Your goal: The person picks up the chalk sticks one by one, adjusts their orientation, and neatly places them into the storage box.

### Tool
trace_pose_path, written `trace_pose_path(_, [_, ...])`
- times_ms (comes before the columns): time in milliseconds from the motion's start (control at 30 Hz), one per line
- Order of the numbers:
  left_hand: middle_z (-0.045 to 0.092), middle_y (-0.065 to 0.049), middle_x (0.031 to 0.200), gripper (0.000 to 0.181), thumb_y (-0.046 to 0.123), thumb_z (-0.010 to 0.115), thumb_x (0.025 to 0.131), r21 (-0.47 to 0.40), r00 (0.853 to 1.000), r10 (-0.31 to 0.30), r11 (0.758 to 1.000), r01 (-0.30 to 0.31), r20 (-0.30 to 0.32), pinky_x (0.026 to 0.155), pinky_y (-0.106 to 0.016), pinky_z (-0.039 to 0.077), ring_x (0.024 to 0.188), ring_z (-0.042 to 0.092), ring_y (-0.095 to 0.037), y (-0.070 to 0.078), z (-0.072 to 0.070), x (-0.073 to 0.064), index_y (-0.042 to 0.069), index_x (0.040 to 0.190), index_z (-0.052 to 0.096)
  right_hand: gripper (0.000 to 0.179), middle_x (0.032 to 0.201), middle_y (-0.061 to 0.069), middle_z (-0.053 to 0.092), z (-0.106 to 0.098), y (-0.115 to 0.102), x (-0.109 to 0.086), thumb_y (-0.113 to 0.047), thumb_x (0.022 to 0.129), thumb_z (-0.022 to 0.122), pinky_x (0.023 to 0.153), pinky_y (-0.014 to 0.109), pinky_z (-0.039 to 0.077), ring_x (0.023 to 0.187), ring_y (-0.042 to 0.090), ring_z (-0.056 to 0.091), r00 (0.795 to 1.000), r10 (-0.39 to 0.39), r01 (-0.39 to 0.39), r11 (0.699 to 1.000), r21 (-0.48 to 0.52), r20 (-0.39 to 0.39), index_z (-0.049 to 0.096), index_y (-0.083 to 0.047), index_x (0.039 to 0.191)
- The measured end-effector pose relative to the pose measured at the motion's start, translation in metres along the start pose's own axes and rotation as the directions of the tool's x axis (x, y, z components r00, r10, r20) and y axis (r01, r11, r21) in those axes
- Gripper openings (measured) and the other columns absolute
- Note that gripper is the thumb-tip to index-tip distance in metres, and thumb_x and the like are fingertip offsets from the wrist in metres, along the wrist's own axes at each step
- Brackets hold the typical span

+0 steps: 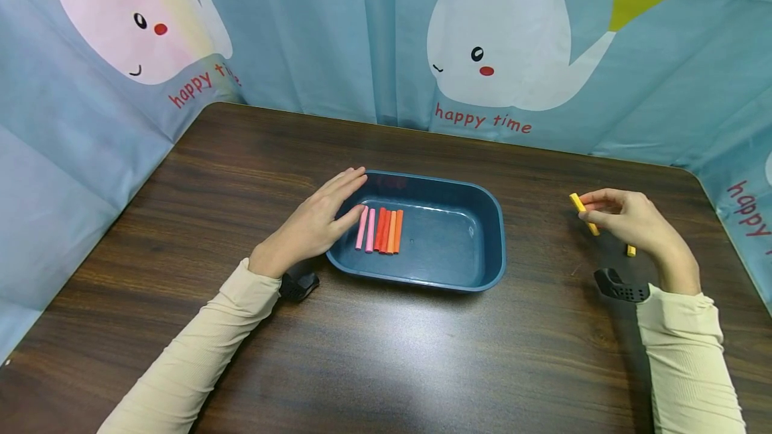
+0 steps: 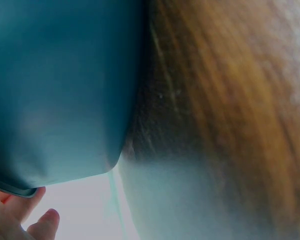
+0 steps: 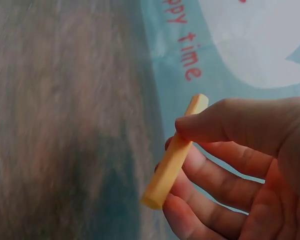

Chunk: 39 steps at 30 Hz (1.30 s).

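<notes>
A blue plastic tray [image 1: 422,283] rests on the table. Pink [image 1: 370,232], red [image 1: 381,230] and orange crayons [image 1: 398,232] lie side by side in its left part. My left hand [image 1: 310,223] rests at the tray's left rim, fingers fairly straight and thumb reaching inside over a pink crayon. In the left wrist view, fingertips show by the rim. Right of the tray, my right hand [image 1: 633,220] pinches a yellow crayon [image 3: 172,165] between thumb and fingers, tilted above the table. Partly hidden beneath that hand, another yellow piece [image 1: 630,250] lies on the table.
The dark wood-grain table [image 1: 386,367] has a rounded far right corner. A light blue curtain [image 1: 319,32] with whale prints hangs along its back and sides. Black wrist straps [image 1: 298,285] sit on both wrists.
</notes>
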State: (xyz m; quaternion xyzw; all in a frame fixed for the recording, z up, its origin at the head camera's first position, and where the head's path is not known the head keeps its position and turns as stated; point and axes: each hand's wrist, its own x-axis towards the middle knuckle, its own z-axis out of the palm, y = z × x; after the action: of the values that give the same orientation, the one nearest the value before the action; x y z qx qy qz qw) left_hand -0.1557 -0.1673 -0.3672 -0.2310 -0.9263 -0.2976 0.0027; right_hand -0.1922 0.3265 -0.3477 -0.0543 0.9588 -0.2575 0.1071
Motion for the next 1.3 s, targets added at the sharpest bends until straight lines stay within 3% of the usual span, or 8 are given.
trace_pose_path(167, [0.029,-0.008,0.164,0.059,0.020,0.057,0.100,-0.002,1.000,0.001,1.000,-0.001,-0.002,0.123,-0.050,0.023,0.154,0.021,-0.026,0.000,0.000,0.000,0.004,0.153,0.036,0.048,0.107,0.014,0.071,-0.003,-0.010,-0.002,-0.029,0.098,0.063,0.063,0.022,0.049,0.074,-0.009,0.059,1.000,0.004,-0.003,0.999,0.050,-0.014,0.055,0.004,0.132])
trace_pose_path(367, [0.028,-0.008,0.164,0.060,0.021,0.057,0.101,0.004,1.000,-0.005,1.000,0.005,0.003,0.123,-0.050,0.023,0.154,0.021,-0.026,0.000,0.000,0.000,0.005,0.153,0.035,0.053,0.087,-0.026,0.064,-0.003,-0.021,-0.004,-0.031,0.097,0.064,0.065,0.022,0.048,0.073,-0.005,0.063,1.000,0.010,-0.008,0.995,0.101,-0.020,0.053,0.004,0.135])
trace_pose_path(467, [0.028,-0.008,0.164,0.060,0.021,0.057,0.101,0.007,1.000,-0.011,1.000,0.011,0.007,0.123,-0.050,0.024,0.154,0.021,-0.027,0.000,0.000,-0.001,0.005,0.154,0.035,0.054,0.083,-0.034,0.058,-0.001,-0.026,-0.004,-0.031,0.097,0.065,0.065,0.023,0.050,0.073,-0.003,0.065,1.000,0.008,-0.006,0.991,0.135,-0.012,0.052,0.005,0.136])
trace_pose_path(900, [0.027,-0.008,0.164,0.060,0.021,0.057,0.101,-0.001,1.000,-0.006,1.000,0.006,0.009,0.123,-0.050,0.023,0.154,0.020,-0.026,-0.001,0.000,0.000,0.005,0.154,0.034,0.052,0.084,-0.032,0.061,0.001,-0.055,-0.011,-0.027,0.096,0.066,0.068,0.021,0.057,0.074,0.003,0.069,1.000,-0.009,0.010,0.977,0.212,-0.005,0.051,0.004,0.136])
trace_pose_path(1033, [0.028,-0.008,0.164,0.060,0.020,0.057,0.101,-0.001,1.000,-0.001,1.000,0.001,0.006,0.123,-0.050,0.023,0.154,0.021,-0.027,-0.001,-0.001,0.000,0.005,0.154,0.034,0.050,0.087,-0.024,0.065,0.003,-0.061,-0.013,-0.027,0.096,0.066,0.068,0.022,0.057,0.074,0.001,0.068,0.999,-0.023,0.031,0.969,0.245,-0.034,0.051,0.003,0.134])
trace_pose_path(1133, [0.028,-0.009,0.164,0.060,0.020,0.057,0.101,-0.002,1.000,0.002,1.000,-0.002,0.004,0.123,-0.050,0.023,0.154,0.021,-0.027,-0.001,-0.001,0.000,0.004,0.154,0.035,0.049,0.090,-0.019,0.067,0.005,-0.064,-0.014,-0.026,0.096,0.067,0.068,0.023,0.058,0.075,-0.001,0.068,0.998,-0.023,0.040,0.956,0.290,-0.061,0.052,0.002,0.133])
trace_pose_path(1300, [0.028,-0.008,0.164,0.060,0.020,0.057,0.101,-0.001,1.000,0.001,1.000,-0.001,0.003,0.123,-0.049,0.023,0.154,0.021,-0.027,-0.001,0.000,0.000,0.004,0.153,0.035,0.039,0.090,-0.023,0.067,0.006,-0.069,-0.016,-0.022,0.095,0.068,0.068,0.021,0.059,0.077,-0.001,0.069,0.997,-0.023,0.051,0.923,0.381,-0.079,0.054,-0.004,0.127])
